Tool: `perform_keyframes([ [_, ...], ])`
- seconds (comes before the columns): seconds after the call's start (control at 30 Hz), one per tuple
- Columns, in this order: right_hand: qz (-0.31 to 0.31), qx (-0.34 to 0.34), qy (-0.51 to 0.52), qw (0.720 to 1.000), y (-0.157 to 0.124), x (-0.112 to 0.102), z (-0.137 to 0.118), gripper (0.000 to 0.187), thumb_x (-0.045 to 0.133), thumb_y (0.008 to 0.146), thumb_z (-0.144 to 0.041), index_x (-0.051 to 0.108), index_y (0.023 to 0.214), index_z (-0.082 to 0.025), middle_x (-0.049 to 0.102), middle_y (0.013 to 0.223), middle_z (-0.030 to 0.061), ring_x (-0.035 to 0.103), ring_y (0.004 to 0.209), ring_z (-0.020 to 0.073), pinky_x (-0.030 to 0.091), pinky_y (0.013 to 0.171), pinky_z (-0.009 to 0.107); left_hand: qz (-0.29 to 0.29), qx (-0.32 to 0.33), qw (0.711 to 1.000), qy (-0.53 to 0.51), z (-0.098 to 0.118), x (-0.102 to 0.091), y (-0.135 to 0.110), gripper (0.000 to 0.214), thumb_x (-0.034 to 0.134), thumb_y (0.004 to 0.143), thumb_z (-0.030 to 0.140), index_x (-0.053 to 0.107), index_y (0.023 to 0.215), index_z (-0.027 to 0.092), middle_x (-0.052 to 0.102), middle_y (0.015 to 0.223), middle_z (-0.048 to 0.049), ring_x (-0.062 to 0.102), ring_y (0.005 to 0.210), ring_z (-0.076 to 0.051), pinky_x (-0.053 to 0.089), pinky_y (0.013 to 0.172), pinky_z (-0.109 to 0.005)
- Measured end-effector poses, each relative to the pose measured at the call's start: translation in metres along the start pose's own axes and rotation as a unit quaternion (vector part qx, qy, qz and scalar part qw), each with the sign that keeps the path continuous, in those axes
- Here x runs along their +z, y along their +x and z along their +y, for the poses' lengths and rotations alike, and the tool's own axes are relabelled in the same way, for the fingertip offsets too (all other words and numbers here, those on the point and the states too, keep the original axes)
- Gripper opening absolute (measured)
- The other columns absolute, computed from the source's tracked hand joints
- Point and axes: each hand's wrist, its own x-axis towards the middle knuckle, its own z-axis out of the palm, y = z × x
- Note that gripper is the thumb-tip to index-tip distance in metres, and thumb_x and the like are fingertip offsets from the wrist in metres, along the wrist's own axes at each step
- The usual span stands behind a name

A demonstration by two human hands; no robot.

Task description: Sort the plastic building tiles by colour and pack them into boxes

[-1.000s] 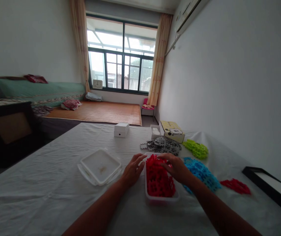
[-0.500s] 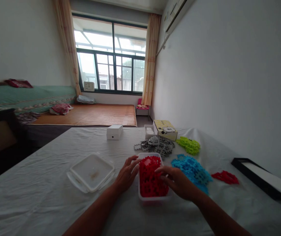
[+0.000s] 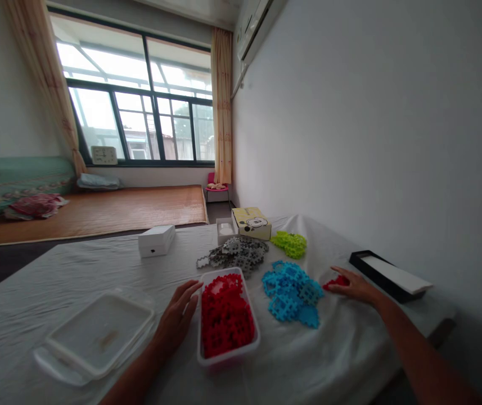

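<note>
A clear plastic container (image 3: 229, 359) full of red interlocking plastic pieces (image 3: 227, 318) stands on the cloth-covered table. My left hand (image 3: 178, 315) rests at its left rim, fingers stretched out and holding nothing. Far to the right, my right hand (image 3: 354, 285) reaches over a small pile of loose red pieces (image 3: 337, 282), thumb and fingers apart around them. The hand partly covers this pile. Between the container and my right hand lies a heap of blue pieces (image 3: 293, 292).
Left of my left hand lies a translucent lid (image 3: 101, 332). Behind the container are grey pieces (image 3: 241, 254), lime-green pieces (image 3: 290, 244), a white box (image 3: 156, 241) and a yellow box (image 3: 252, 223). A black tray (image 3: 386, 275) sits near the right wall.
My right hand has left the container and moved right to the loose red pieces. My left hand stays by the container's left rim. The view has turned to the right.
</note>
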Motion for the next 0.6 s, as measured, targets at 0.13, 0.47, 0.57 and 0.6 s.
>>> perform_keyframes([
  [0.13,0.002,-0.027,-0.024,0.999,-0.011,0.012,0.015,0.058,0.055,0.069,-0.065,0.062,0.116,-0.032,0.055,0.131,0.0050,0.045,0.123,0.0327,0.039,0.097,0.046,-0.008,-0.015,1.000,-0.002,0.001,-0.001,0.001,0.037,0.034,0.094,0.037,0.057,0.121,0.026,0.052,0.128,-0.0062,0.051,0.119,-0.020,0.044,0.103,-0.038],
  [0.47,0.124,-0.041,-0.085,0.988,-0.031,0.012,-0.010,0.044,0.050,0.072,-0.065,0.061,0.086,-0.024,0.065,0.091,0.0054,0.056,0.091,0.0261,0.043,0.070,0.035,0.010,-0.010,1.000,-0.003,0.006,-0.004,0.001,0.036,0.035,0.094,0.038,0.058,0.119,0.026,0.055,0.124,-0.0060,0.053,0.117,-0.020,0.045,0.102,-0.039],
  [0.57,0.122,-0.017,-0.083,0.989,-0.033,0.012,-0.010,0.044,0.050,0.070,-0.066,0.057,0.085,-0.025,0.064,0.088,0.0054,0.056,0.090,0.0267,0.042,0.063,0.033,0.017,-0.011,1.000,-0.004,0.007,-0.004,0.000,0.036,0.035,0.094,0.038,0.059,0.118,0.025,0.056,0.123,-0.0060,0.053,0.117,-0.020,0.045,0.101,-0.038],
  [0.6,0.117,-0.008,-0.073,0.990,-0.032,0.013,-0.008,0.044,0.051,0.069,-0.066,0.056,0.085,-0.025,0.063,0.088,0.0052,0.057,0.089,0.0268,0.042,0.062,0.033,0.017,-0.011,1.000,-0.006,0.007,-0.003,-0.001,0.036,0.035,0.094,0.037,0.059,0.118,0.025,0.056,0.123,-0.0062,0.053,0.117,-0.020,0.045,0.101,-0.037],
])
